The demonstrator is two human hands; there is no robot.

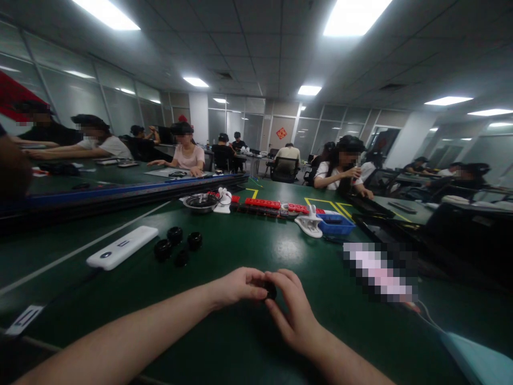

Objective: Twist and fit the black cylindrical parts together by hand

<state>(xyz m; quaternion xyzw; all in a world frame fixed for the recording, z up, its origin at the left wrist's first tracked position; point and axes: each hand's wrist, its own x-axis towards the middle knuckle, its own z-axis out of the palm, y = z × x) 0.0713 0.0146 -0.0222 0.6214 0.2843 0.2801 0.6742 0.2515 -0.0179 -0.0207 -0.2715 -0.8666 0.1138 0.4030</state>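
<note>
Above the front middle of the green table, my left hand and my right hand meet around a small, round black piece. The fingers and thumbs of both hands curl onto it from either side, covering much of it. Its exact kind cannot be made out. Farther forward and to the left, several similar black round pieces stand in a loose group. They look glossy and short, and neither hand touches them.
Left lies a white oblong device with a cable. Farther back are a metal bowl, red blocks, a white clip and a blue tray. A blurred pink item lies right. People sit at surrounding tables.
</note>
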